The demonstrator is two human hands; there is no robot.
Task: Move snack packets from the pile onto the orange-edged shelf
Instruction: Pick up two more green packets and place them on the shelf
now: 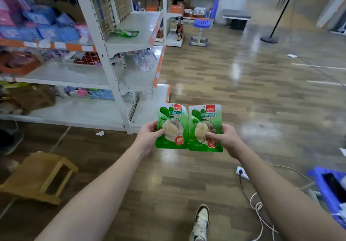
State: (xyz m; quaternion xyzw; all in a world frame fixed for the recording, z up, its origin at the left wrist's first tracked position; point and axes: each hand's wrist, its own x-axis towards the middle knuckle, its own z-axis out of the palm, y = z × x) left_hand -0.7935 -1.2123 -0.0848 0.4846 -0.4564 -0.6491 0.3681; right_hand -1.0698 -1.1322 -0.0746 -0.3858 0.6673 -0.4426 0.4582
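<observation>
Two flat green plastic snack packets with clear windows and red badges, a left packet (173,126) and a right packet (205,128), are held upright side by side above the wood-patterned floor (243,100), their inner edges touching or nearly so. The left hand (149,135) pinches the left packet at its outer edge, thumb across the front. The right hand (224,137) grips the right packet the same way, thumb over the window. Neither of the hands is free.

The pale grey metal shelf with the orange edge strip (138,21) stands ahead and up to the left of the hands, at the end of the white shelving unit (97,40). Another green packet (124,32) lies flat on it near the back wire mesh (112,6). The left hand is the nearer. The held packets' long axes run up and down, so they probably need carrying forward-left and tipping flat. The pile is out of view.
</observation>
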